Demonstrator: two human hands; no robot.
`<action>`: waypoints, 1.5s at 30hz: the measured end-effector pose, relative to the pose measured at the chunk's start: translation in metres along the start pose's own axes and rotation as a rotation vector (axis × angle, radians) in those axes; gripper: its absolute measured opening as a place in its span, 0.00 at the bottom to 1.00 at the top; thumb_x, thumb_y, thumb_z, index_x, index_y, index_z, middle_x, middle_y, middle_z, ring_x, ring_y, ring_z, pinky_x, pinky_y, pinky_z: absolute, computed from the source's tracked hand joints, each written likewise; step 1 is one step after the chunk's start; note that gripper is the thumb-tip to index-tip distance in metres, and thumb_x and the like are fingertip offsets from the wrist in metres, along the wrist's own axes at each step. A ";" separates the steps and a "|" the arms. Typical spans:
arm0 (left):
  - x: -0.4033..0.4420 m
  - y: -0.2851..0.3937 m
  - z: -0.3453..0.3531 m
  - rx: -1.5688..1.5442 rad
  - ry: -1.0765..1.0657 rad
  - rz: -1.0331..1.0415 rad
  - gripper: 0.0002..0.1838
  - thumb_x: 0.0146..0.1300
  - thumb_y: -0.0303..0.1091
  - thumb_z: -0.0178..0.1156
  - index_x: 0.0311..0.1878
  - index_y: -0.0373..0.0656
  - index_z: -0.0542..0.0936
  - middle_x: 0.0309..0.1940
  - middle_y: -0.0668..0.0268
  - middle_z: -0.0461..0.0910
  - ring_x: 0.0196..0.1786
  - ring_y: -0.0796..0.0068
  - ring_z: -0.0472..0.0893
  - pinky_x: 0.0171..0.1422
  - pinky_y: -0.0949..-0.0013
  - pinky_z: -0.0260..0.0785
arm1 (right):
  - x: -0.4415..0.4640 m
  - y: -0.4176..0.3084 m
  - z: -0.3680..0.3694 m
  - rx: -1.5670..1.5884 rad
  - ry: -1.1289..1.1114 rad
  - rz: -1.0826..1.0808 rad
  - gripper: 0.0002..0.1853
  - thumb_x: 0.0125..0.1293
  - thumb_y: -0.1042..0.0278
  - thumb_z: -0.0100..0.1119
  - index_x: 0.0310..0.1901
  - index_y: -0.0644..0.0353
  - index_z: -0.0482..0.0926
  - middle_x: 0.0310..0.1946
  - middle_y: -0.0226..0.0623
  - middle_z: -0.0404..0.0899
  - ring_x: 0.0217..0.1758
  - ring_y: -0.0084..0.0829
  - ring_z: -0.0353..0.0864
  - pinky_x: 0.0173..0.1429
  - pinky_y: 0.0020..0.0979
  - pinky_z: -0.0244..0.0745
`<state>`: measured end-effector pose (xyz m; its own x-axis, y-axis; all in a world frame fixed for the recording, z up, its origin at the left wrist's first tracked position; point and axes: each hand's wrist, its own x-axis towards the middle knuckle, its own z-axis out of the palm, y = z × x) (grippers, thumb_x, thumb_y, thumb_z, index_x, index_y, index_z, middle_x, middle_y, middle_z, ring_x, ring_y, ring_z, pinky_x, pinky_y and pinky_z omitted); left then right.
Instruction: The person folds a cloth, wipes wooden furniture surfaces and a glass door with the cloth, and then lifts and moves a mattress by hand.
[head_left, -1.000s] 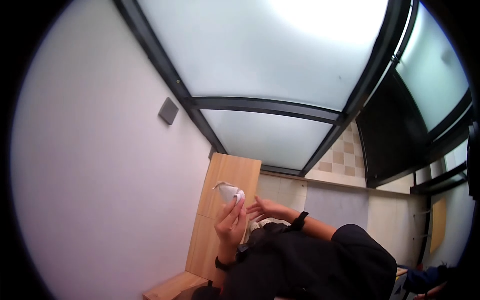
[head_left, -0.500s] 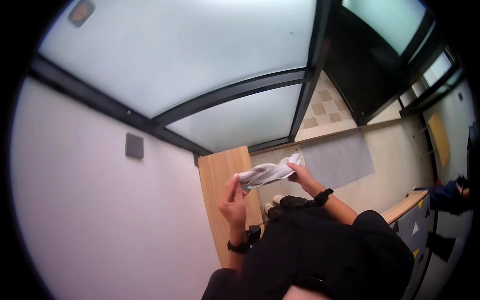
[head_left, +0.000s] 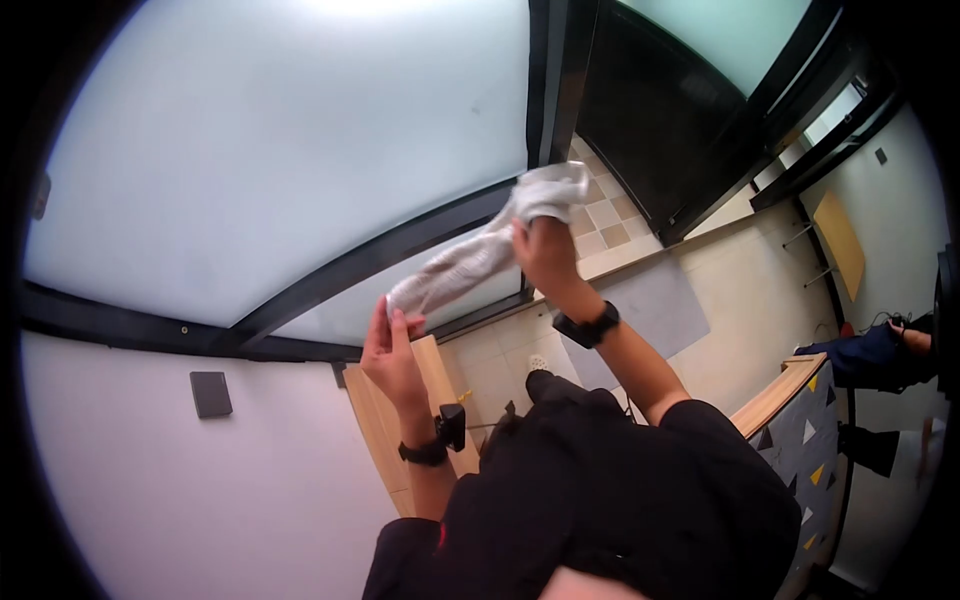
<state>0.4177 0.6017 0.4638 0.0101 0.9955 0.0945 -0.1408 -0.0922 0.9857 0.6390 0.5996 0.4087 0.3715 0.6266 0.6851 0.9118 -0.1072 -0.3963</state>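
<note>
A light grey-white cloth (head_left: 462,268) is stretched at a slant between my two hands, bunched and creased along its length. My left hand (head_left: 395,358) pinches its lower left end between thumb and fingertips. Farther up, my right hand (head_left: 547,258) grips the other end, where a wider, slightly blurred fold spills over the top of the hand. Behind the cloth stands a dark-framed frosted glass panel (head_left: 290,130); whether the cloth touches it I cannot tell. Both wrists wear black bands.
A wooden bench or shelf (head_left: 372,418) stands below my left hand, against the white wall (head_left: 120,460). A grey mat (head_left: 655,310) lies on the tiled floor. To the right are a patterned padded panel with a wooden top (head_left: 775,395) and another person's dark-clothed leg (head_left: 860,362).
Both hands have lifted the cloth up and to the left, the right hand rising more, so the cloth now slants steeply. The camera view has shifted too.
</note>
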 end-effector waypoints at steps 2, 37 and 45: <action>0.018 -0.006 0.022 -0.038 -0.009 0.074 0.19 0.67 0.25 0.51 0.60 0.31 0.69 0.38 0.60 0.81 0.38 0.78 0.79 0.47 0.75 0.70 | 0.017 0.000 0.023 -0.008 -0.080 -0.081 0.19 0.59 0.64 0.57 0.50 0.63 0.71 0.35 0.50 0.76 0.36 0.49 0.76 0.42 0.43 0.71; 0.095 -0.097 0.123 0.698 -0.847 1.127 0.17 0.51 0.25 0.55 0.46 0.30 0.76 0.41 0.51 0.80 0.43 0.55 0.79 0.60 0.56 0.65 | -0.007 0.025 0.001 0.093 -0.107 0.160 0.19 0.52 0.60 0.62 0.45 0.58 0.76 0.43 0.42 0.78 0.46 0.45 0.76 0.53 0.39 0.71; 0.068 -0.060 0.151 0.361 -0.754 1.045 0.16 0.49 0.22 0.55 0.44 0.35 0.77 0.43 0.48 0.79 0.43 0.47 0.78 0.59 0.49 0.63 | 0.015 0.045 -0.065 0.343 0.041 -0.097 0.18 0.49 0.61 0.67 0.41 0.54 0.76 0.34 0.32 0.75 0.35 0.39 0.78 0.40 0.37 0.74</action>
<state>0.5767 0.6714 0.4326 0.6159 0.2095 0.7594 -0.1510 -0.9147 0.3749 0.6974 0.5543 0.4408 0.2990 0.5893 0.7506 0.8341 0.2207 -0.5055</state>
